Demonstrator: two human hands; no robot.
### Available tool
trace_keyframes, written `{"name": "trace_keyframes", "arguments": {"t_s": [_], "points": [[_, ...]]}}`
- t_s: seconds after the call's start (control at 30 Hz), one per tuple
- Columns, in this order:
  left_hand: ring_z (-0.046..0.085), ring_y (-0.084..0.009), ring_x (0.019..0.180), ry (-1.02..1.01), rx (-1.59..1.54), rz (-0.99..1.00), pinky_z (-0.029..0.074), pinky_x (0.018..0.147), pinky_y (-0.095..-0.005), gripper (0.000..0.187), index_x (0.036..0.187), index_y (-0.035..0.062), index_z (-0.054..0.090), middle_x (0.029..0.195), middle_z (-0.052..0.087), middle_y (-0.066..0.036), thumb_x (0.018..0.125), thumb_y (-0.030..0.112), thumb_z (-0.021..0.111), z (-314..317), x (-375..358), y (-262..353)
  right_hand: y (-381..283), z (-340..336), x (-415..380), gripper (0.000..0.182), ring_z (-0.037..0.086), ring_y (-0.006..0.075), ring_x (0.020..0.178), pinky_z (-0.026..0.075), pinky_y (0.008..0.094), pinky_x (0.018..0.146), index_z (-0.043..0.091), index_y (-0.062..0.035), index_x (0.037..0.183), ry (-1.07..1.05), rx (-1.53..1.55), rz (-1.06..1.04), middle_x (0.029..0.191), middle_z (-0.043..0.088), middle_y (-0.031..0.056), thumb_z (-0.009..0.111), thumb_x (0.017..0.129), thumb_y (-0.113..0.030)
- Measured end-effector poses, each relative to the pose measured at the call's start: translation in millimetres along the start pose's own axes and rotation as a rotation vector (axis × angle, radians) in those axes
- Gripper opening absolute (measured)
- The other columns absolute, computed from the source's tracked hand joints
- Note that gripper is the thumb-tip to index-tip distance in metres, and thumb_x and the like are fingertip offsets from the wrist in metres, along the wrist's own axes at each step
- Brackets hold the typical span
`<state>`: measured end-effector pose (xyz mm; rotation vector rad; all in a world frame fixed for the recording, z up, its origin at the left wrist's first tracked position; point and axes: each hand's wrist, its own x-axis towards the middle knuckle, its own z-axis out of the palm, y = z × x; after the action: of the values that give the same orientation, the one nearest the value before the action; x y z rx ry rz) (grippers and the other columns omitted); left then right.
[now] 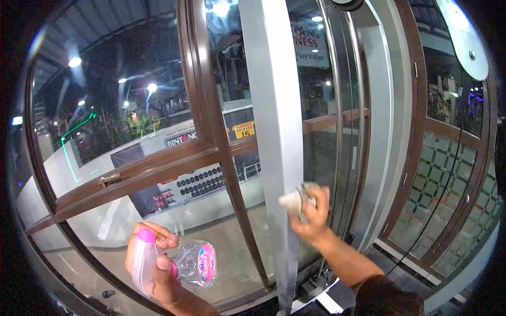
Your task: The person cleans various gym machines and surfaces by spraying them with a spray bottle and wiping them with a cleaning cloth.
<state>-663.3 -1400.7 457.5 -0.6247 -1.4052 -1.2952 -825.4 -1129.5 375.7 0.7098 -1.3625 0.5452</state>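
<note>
My left hand [167,278] is closed around the neck and trigger head of a clear spray bottle [191,263]. The bottle lies tilted sideways, with a pink nozzle and a pink label on its base end. In my right hand [315,217] is a bunched pale cloth [291,201], gripped between thumb and fingers. It is at the face of a tall grey metal post [274,105]; whether it presses on the surface cannot be told.
Brown-framed glass windows [116,121] stand left of the post, reflecting lights and a counter. Vertical metal bars [337,68] rise to its right. Farther right is a brown door with patterned glass [440,168], and a thin dark cable [448,179] hangs before it.
</note>
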Motion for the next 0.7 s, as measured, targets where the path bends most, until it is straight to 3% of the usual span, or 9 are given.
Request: {"name": "trace_keyframes", "arguments": {"t_s": [0.1, 0.23, 0.3, 0.33, 0.37, 0.43, 0.53, 0.63, 0.7], "points": [[0.054, -0.0203, 0.073, 0.02, -0.008, 0.006, 0.044, 0.065, -0.0313, 0.05, 0.084, -0.0005, 0.055, 0.077, 0.053, -0.012, 0.082, 0.047, 0.072, 1, 0, 4, 15, 11, 72, 0.024, 0.056, 0.0333, 0.086, 0.044, 0.0432, 0.067, 0.067, -0.0073, 0.096, 0.108, 0.022, -0.103, 0.1, 0.059, 0.0147, 0.078, 0.075, -0.005], [0.053, -0.0199, 0.074, -0.019, 0.019, -0.042, 0.043, 0.066, -0.0305, 0.049, 0.085, -0.0002, 0.054, 0.078, 0.051, -0.012, 0.082, 0.045, 0.072, -5, -3, 10, 44, 33, 226, 0.014, 0.055, 0.0323, 0.09, 0.04, 0.0449, 0.08, 0.066, -0.0073, 0.099, 0.213, -0.109, -0.172, 0.096, 0.058, 0.0125, 0.064, 0.091, -0.018], [0.05, -0.019, 0.076, -0.047, 0.01, -0.058, 0.041, 0.068, -0.0298, 0.045, 0.087, 0.0005, 0.052, 0.08, 0.048, -0.011, 0.083, 0.041, 0.071, -8, -3, 8, 57, 43, 308, 0.018, 0.057, 0.0365, 0.093, 0.043, 0.0475, 0.083, 0.067, -0.0071, 0.097, 0.256, -0.23, -0.16, 0.102, 0.06, 0.0146, 0.063, 0.092, -0.024], [0.05, -0.019, 0.076, -0.034, 0.019, -0.063, 0.041, 0.068, -0.0297, 0.045, 0.087, 0.0004, 0.052, 0.08, 0.049, -0.011, 0.083, 0.041, 0.071, -8, -4, 7, 80, 52, 354, 0.023, 0.061, 0.0447, 0.089, 0.049, 0.0491, 0.076, 0.064, -0.0037, 0.099, 0.374, -0.227, -0.337, 0.096, 0.064, 0.0207, 0.065, 0.093, -0.026], [0.051, -0.0191, 0.076, -0.024, 0.032, -0.072, 0.041, 0.068, -0.0296, 0.045, 0.087, 0.0003, 0.052, 0.079, 0.049, -0.011, 0.083, 0.041, 0.071, -10, -4, 6, 68, 42, 386, 0.02, 0.061, 0.0439, 0.098, 0.049, 0.0498, 0.086, 0.066, -0.007, 0.103, 0.303, -0.271, -0.167, 0.109, 0.065, 0.0245, 0.06, 0.088, -0.018], [0.051, -0.0192, 0.076, -0.011, 0.052, -0.084, 0.041, 0.068, -0.0295, 0.044, 0.087, 0.0, 0.052, 0.08, 0.049, -0.011, 0.083, 0.04, 0.071, -13, -6, 5, 68, 38, 430, 0.019, 0.062, 0.0439, 0.097, 0.049, 0.0494, 0.085, 0.066, -0.0064, 0.101, 0.246, -0.273, -0.137, 0.106, 0.065, 0.0243, 0.06, 0.088, -0.018], [0.051, -0.0194, 0.076, 0.002, 0.073, -0.087, 0.041, 0.068, -0.0298, 0.044, 0.088, -0.0006, 0.053, 0.081, 0.05, -0.011, 0.084, 0.039, 0.071, -19, -7, 4, 75, 40, 469, 0.017, 0.062, 0.0439, 0.096, 0.049, 0.049, 0.083, 0.065, -0.0054, 0.098, 0.158, -0.28, -0.091, 0.102, 0.066, 0.024, 0.06, 0.088, -0.018], [0.051, -0.0196, 0.077, 0.026, 0.086, -0.084, 0.042, 0.069, -0.0303, 0.044, 0.089, -0.0011, 0.053, 0.082, 0.05, -0.012, 0.085, 0.039, 0.07, -25, -9, 4, 87, 67, 455, 0.016, 0.065, 0.0431, 0.089, 0.051, 0.0473, 0.078, 0.065, -0.0043, 0.094, 0.506, -0.33, -0.189, 0.091, 0.067, 0.0232, 0.06, 0.088, -0.018], [0.051, -0.0197, 0.078, 0.035, 0.089, -0.09, 0.042, 0.069, -0.0307, 0.044, 0.09, -0.0014, 0.053, 0.083, 0.05, -0.012, 0.086, 0.039, 0.07, -28, -10, 4, 77, 55, 424, 0.016, 0.064, 0.0435, 0.09, 0.05, 0.0482, 0.079, 0.064, -0.0034, 0.094, 0.348, -0.208, -0.105, 0.09, 0.067, 0.0237, 0.058, 0.089, -0.018]]}}
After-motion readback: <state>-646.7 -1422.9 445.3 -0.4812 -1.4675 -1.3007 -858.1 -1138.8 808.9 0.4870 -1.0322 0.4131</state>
